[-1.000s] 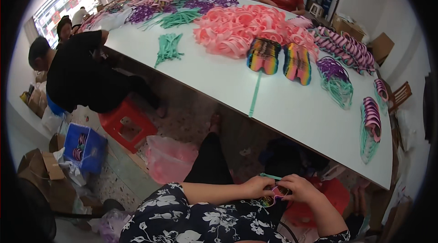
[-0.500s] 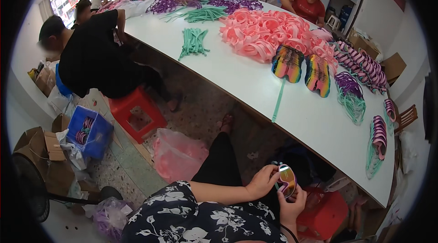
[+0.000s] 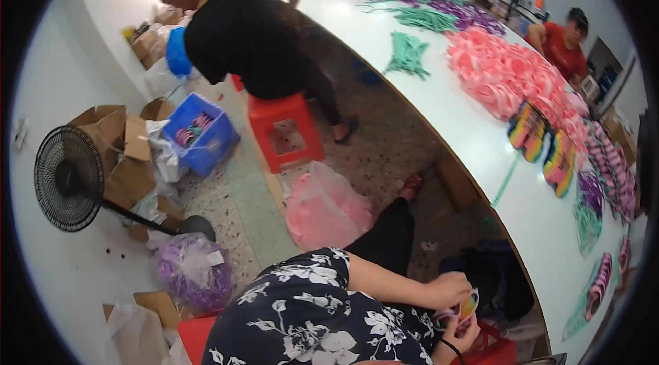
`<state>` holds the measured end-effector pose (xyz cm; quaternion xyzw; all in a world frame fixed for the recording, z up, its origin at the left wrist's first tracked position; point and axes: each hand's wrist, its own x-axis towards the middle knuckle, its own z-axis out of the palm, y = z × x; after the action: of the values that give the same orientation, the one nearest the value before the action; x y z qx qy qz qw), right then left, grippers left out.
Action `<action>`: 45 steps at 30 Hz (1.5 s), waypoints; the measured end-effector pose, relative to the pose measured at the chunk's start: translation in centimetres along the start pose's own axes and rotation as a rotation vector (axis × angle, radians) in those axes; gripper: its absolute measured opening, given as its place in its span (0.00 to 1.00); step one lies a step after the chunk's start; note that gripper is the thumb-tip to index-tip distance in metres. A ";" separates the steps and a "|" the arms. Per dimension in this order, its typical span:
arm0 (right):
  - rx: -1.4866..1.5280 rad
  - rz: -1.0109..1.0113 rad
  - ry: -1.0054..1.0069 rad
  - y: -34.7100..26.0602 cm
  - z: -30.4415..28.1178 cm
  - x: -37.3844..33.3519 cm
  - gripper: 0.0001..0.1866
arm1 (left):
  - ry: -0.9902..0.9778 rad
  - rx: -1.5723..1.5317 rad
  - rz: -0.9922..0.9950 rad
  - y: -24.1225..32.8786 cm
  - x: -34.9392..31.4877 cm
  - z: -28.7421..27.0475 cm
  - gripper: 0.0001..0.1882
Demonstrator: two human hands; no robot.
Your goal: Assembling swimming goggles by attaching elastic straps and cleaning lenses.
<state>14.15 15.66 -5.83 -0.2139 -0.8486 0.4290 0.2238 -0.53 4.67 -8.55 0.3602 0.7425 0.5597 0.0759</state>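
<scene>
Over my lap I hold a pair of goggles [image 3: 469, 306] with a rainbow mirrored lens and a pink-purple frame. My left hand [image 3: 449, 289] grips the upper edge with bent fingers. From below, my right hand [image 3: 464, 336] closes around the other side, a dark band on its wrist. Fingers and tilt hide part of the frame. On the white table [image 3: 480, 152] nearby lie two stacks of rainbow lenses [image 3: 528, 133] beside a heap of pink frames [image 3: 508, 73]. Rows of strapped pink-purple goggles [image 3: 600, 286] lie toward the near right end.
A person in black sits on a red stool [image 3: 285, 128] to the left. A blue crate [image 3: 199, 135], a standing fan [image 3: 68, 178], a bag of purple pieces [image 3: 193, 270] and a bag of pink pieces [image 3: 326, 210] stand on the floor. Green straps [image 3: 408, 54] lie on the table.
My view has swung left, so the table sits further right and more floor shows. The goggles have turned in my hands, their lens less face-on, and my left hand now covers their upper part.
</scene>
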 end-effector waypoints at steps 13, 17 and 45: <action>0.371 0.636 -0.500 2.4 -2.0 7.9 0.19 | -0.032 0.063 0.047 2.2 0.0 -3.6 0.11; 0.316 0.618 -0.558 0.0 -3.3 8.6 0.19 | 0.010 0.030 -0.005 3.1 0.6 -4.1 0.13; 0.417 0.883 -0.983 1.5 -2.9 12.1 0.16 | -0.534 -1.051 -0.938 -0.7 3.4 -2.4 0.09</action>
<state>6.26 25.03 -3.11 -0.2727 -0.5849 0.6811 -0.3458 -4.51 4.82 -7.34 0.0461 0.4094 0.6430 0.6456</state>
